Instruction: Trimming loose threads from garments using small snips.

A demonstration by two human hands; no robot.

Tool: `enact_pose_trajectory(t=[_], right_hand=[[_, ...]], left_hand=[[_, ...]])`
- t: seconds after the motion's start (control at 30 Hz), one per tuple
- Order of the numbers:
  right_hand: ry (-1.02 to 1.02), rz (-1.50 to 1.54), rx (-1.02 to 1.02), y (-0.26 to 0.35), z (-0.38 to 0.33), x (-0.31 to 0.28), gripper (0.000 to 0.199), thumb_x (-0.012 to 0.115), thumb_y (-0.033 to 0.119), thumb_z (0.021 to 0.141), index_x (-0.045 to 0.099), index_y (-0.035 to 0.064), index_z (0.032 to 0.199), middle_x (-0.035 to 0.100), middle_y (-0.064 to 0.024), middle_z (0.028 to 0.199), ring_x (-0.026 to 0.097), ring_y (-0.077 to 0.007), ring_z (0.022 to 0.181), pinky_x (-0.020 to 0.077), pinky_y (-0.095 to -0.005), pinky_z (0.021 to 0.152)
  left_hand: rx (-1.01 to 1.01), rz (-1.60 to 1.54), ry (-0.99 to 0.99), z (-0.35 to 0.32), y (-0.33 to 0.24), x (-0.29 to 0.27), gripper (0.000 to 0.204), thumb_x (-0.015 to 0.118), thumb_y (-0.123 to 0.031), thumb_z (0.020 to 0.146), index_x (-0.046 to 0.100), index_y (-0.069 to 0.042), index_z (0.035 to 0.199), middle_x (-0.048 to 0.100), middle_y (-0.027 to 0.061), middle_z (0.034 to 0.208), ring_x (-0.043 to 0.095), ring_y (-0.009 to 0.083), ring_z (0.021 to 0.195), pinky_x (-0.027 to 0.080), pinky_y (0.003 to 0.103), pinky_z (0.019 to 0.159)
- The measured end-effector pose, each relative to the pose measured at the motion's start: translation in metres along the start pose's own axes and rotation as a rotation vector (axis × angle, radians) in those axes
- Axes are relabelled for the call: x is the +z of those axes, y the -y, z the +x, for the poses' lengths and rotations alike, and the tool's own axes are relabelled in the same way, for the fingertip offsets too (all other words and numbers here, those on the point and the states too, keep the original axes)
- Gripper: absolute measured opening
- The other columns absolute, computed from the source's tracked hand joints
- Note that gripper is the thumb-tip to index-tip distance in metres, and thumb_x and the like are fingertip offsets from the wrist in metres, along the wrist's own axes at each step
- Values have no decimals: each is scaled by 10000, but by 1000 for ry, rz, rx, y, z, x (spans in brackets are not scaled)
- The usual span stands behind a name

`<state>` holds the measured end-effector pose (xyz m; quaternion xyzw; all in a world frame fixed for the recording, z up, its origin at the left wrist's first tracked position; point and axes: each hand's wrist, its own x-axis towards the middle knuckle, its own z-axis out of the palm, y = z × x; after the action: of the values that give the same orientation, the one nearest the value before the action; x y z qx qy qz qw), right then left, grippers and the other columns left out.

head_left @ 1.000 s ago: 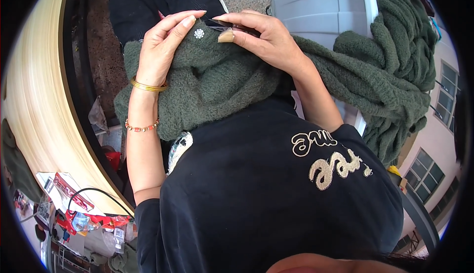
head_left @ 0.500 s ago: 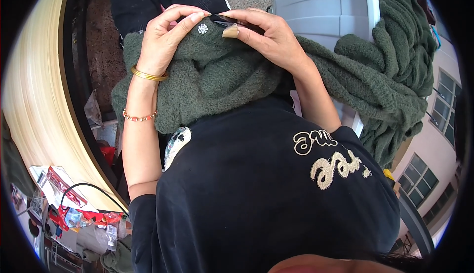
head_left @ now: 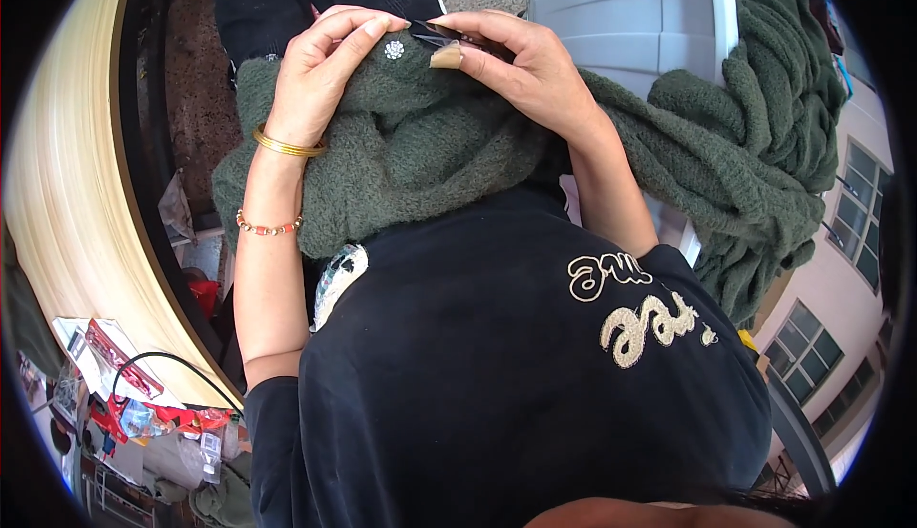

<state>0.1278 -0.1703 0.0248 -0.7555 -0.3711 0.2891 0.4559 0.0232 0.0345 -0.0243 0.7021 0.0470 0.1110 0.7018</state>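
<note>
The left hand (head_left: 320,68) pinches green cloth (head_left: 449,151) near a sparkly button (head_left: 394,50) while the half-closed right hand (head_left: 537,72) grips a pointy tool (head_left: 485,46), probably doing tiny edge work that needs steady care next.

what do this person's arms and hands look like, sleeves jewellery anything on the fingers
Short black sleeves on both arms. Above the left hand sits a gold-coloured bangle, ridged or stacked, then a beaded bracelet in orange-red and gold tones. The right hand has a tan wrap on the thumb tip; no bracelet shows there.
</note>
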Motion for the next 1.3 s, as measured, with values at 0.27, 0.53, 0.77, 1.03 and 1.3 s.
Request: enact_pose_trajectory(t=[0.27,0.53,0.77,1.03,1.3], right_hand=[[-85,38,-55,-9,-2,4,284,626,136,873,644,37,1139,613,-51,821,560,-108,712,462,-251,644],[11,7,12,-1,-1,0,287,600,112,920,612,-8,1181,677,-52,996,618,-89,925,486,-229,824],[7,-32,-37,5,6,1,281,614,109,899,638,30,1167,650,-42,940,611,-100,849,483,-227,749],[7,-61,-13,6,5,-2,275,623,118,895,646,30,1154,647,-47,940,609,-112,854,484,-239,765],[3,-68,38,4,1,-5,279,609,111,903,636,10,1162,665,-66,994,614,-115,903,484,-245,801]], left_hand=[[-178,-140,2,0,-4,4,126,639,-99,899,700,-20,975,627,-15,963,549,50,879,426,186,807],[-183,-186,-4,0,-1,4,113,658,-113,895,681,-29,968,628,-24,918,578,25,820,469,166,730],[-166,-299,-50,-4,-2,7,137,613,-125,931,621,-32,1031,624,-35,898,555,9,781,456,155,695],[-154,-235,-62,-4,-3,6,193,588,-163,949,638,-34,1083,617,-34,939,542,24,838,441,172,764],[-130,-76,1,0,-2,2,224,578,-153,944,674,-54,1122,640,17,1113,560,71,1008,418,207,900]])
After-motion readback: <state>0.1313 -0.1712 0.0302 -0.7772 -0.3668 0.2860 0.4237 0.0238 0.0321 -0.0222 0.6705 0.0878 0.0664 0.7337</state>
